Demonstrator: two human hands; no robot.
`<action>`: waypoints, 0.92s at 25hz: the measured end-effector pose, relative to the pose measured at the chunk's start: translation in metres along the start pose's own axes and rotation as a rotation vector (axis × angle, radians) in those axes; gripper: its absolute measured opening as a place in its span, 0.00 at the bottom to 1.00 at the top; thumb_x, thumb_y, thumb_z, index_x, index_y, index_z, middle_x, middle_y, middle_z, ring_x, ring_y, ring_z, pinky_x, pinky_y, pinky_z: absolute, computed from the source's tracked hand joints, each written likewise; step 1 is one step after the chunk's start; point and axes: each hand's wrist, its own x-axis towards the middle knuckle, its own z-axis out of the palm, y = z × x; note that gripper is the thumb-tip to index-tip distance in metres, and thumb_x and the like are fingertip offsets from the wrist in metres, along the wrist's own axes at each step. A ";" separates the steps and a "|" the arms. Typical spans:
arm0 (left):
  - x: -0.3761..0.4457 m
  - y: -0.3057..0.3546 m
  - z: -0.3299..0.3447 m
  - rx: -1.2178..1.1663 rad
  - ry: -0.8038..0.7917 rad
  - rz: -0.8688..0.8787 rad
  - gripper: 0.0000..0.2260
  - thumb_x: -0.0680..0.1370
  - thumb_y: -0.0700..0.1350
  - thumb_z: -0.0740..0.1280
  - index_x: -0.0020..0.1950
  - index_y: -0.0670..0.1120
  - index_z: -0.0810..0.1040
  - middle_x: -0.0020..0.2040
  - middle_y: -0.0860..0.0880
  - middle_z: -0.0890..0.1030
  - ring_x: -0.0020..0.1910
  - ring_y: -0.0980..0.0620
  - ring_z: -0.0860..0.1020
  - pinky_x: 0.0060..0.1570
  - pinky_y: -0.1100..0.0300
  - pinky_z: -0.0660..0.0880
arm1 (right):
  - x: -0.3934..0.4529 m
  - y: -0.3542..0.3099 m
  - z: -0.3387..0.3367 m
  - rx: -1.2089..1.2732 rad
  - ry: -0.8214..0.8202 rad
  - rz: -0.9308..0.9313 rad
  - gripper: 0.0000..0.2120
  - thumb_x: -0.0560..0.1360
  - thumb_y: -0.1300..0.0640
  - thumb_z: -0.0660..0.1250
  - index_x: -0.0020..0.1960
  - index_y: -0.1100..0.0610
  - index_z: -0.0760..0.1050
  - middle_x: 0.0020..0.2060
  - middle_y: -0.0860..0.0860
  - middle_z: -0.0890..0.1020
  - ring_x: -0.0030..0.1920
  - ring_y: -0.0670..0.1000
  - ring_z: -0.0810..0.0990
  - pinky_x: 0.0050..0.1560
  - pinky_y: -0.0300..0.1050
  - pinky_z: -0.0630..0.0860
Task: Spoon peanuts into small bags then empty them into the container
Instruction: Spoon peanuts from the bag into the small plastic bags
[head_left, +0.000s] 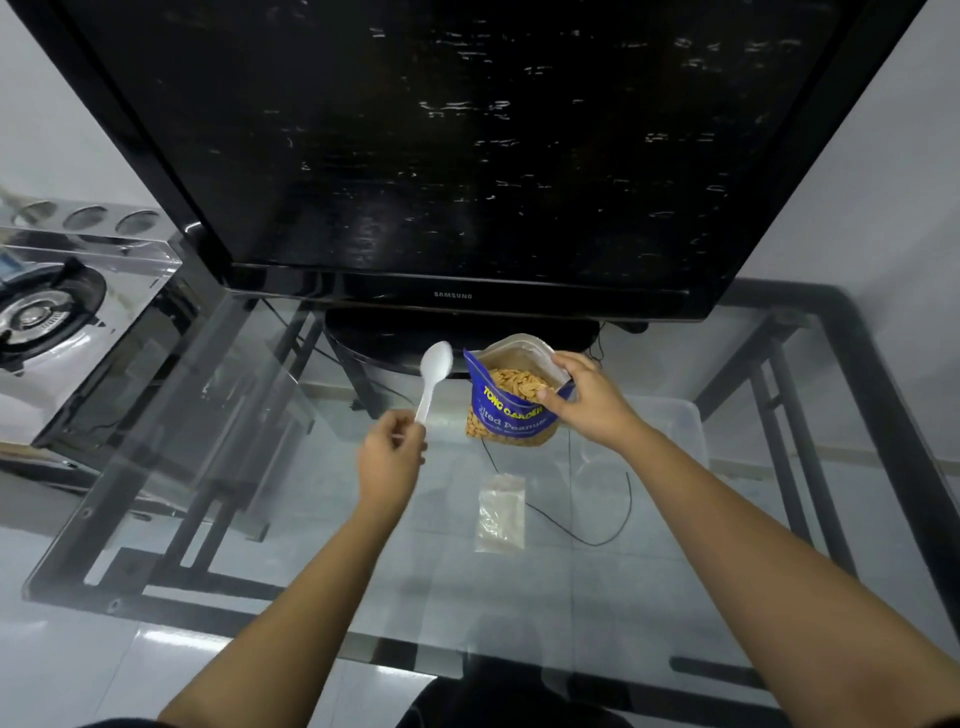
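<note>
The left hand (390, 451) pinches the handle of a white plastic spoon (432, 375), bowl raised just left of the peanut bag (508, 410); the right hand (587, 400) has its fingers clamped on the bag's open rim, holding it upright above the glass desk (218, 467). A small clear bag (501, 513) lies flat on the desk nearer the person; a clear container (675, 431) sits to the right.

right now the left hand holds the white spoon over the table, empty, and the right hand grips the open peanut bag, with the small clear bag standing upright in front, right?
One slip: in the head view the small clear bag lies flat on the glass table, not upright. The left hand does hold the empty white spoon, and the right hand grips the open peanut bag.
</note>
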 end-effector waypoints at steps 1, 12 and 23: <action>0.005 0.017 -0.005 -0.101 -0.030 0.044 0.03 0.75 0.39 0.65 0.45 0.45 0.78 0.35 0.47 0.79 0.35 0.48 0.77 0.40 0.54 0.77 | 0.001 0.000 0.000 0.007 0.000 -0.003 0.29 0.75 0.53 0.66 0.72 0.59 0.60 0.70 0.52 0.64 0.68 0.52 0.65 0.59 0.43 0.70; 0.045 0.109 0.024 0.191 -0.115 0.529 0.07 0.76 0.46 0.67 0.43 0.43 0.80 0.33 0.51 0.79 0.30 0.60 0.76 0.32 0.73 0.71 | 0.003 -0.001 -0.003 0.017 -0.015 0.011 0.30 0.75 0.54 0.67 0.72 0.59 0.60 0.70 0.52 0.64 0.68 0.52 0.65 0.60 0.43 0.70; 0.034 0.077 0.036 0.084 -0.013 0.353 0.13 0.75 0.48 0.68 0.56 0.43 0.75 0.41 0.51 0.76 0.36 0.61 0.74 0.36 0.73 0.71 | -0.020 0.002 0.014 -0.028 0.296 -0.119 0.21 0.78 0.52 0.61 0.68 0.59 0.66 0.66 0.54 0.69 0.64 0.49 0.68 0.57 0.33 0.66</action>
